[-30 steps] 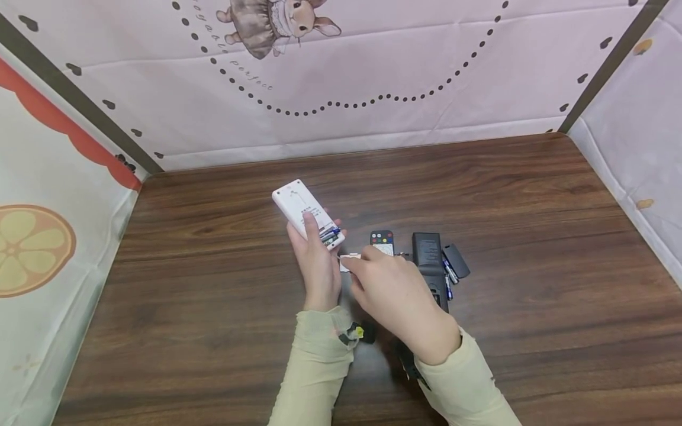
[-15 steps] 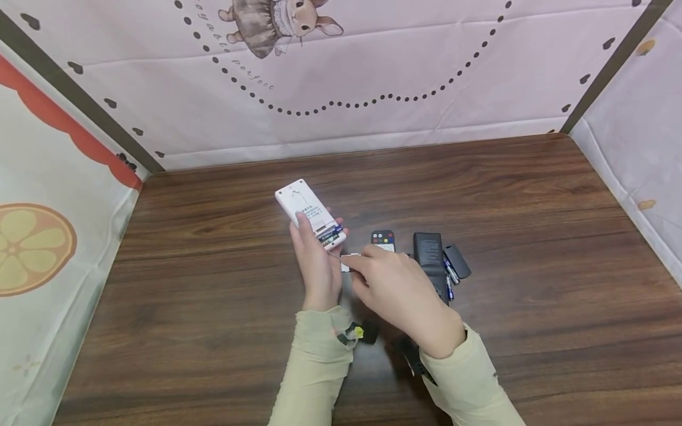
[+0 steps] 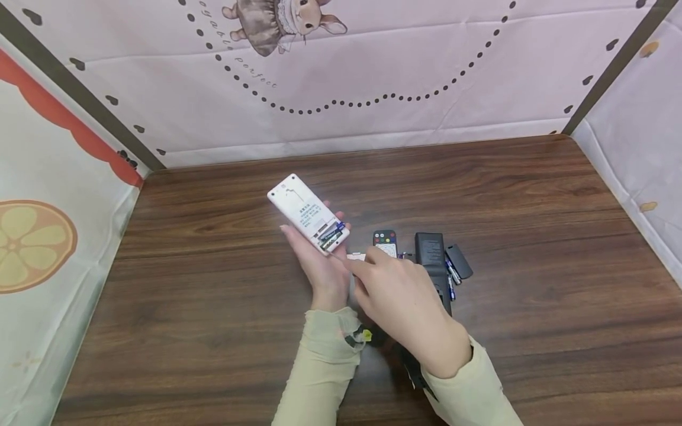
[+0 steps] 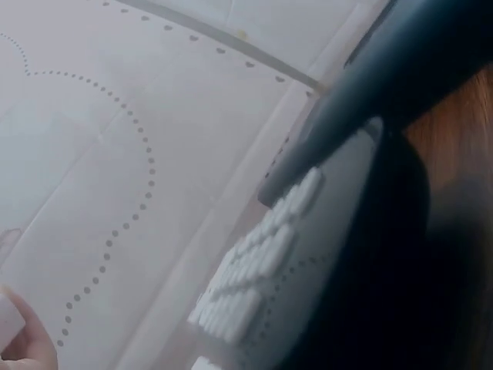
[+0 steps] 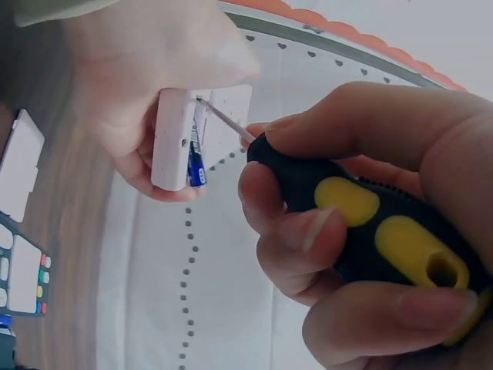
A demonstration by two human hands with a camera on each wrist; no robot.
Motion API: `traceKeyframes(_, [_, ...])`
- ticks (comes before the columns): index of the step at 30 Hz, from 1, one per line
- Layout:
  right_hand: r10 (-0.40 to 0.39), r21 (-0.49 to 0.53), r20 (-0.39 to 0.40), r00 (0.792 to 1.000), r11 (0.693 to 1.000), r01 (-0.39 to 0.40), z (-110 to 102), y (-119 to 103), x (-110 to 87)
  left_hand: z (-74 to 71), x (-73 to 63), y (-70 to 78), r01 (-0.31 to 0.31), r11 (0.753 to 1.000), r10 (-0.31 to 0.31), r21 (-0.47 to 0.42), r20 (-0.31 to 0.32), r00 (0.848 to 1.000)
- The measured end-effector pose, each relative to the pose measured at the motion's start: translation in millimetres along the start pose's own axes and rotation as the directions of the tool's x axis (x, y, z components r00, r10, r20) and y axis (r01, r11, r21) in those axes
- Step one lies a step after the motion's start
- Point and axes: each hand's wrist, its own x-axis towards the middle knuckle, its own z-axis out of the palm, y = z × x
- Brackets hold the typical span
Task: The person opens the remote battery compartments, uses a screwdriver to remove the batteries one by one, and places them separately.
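My left hand (image 3: 325,275) holds a white remote control (image 3: 299,202) back side up, its thumb lying off to the left edge and fingertips showing past the far edge. The battery compartment at its near end is uncovered, with a blue battery (image 5: 197,163) seen in it. My right hand (image 3: 402,296) grips a black-and-yellow screwdriver (image 5: 347,202), fingers wrapped round the handle. In the right wrist view the screwdriver's tip is at the compartment, beside the battery; whether it touches a contact cannot be told. The left wrist view shows a blurred dark object with white keys (image 4: 246,270).
On the table (image 3: 213,284), a white flat cover (image 5: 21,166) lies near a black remote with coloured buttons (image 3: 385,238). To the right are a larger black device (image 3: 429,251), loose batteries (image 3: 451,281) and a black cover (image 3: 459,262). Patterned cloth walls (image 3: 373,59) surround the table.
My left thumb has moved off the back of the white remote to its left side, and the remote has tilted flatter. The right hand has stayed close to it with the screwdriver.
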Motion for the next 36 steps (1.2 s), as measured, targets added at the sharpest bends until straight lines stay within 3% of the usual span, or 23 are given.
traceKeyframes(6, [0.000, -0.018, -0.017, 1.000, 1.000, -0.001, -4.0, -0.6, -2.8, 0.8, 0.7, -1.6, -0.023, 0.998, 0.023, -0.061, 0.010, 1.000])
traceKeyframes(15, [0.046, -0.016, 0.058, 0.997, 0.999, -0.046, -7.1, -5.2, -2.9, 4.2, -3.0, -6.7, -0.028, 1.000, 0.028, -0.007, -0.011, 1.000])
traceKeyframes(20, [0.047, -0.052, 0.045, 0.998, 0.998, -0.045, -3.8, -7.6, -1.9, 6.3, -5.8, -7.5, -0.037, 0.999, 0.038, 0.016, -0.059, 0.998])
traceKeyframes(26, [0.035, -0.083, 0.045, 0.998, 0.996, -0.031, 2.4, -14.2, -1.2, 7.5, -6.5, -8.2, -0.111, 0.993, 0.114, 0.027, -0.146, 0.983])
traceKeyframes(31, [0.055, -0.084, 0.041, 0.998, 0.995, -0.051, 3.8, -17.0, -2.3, 8.8, -5.8, -9.5, -0.109, 0.994, 0.104, -0.016, -0.193, 0.976])
traceKeyframes(36, [0.045, -0.098, 0.047, 0.998, 0.994, -0.040, 5.2, -21.3, -2.8, 5.7, -1.5, -11.5, -0.127, 0.992, 0.127, 0.015, -0.236, 0.963])
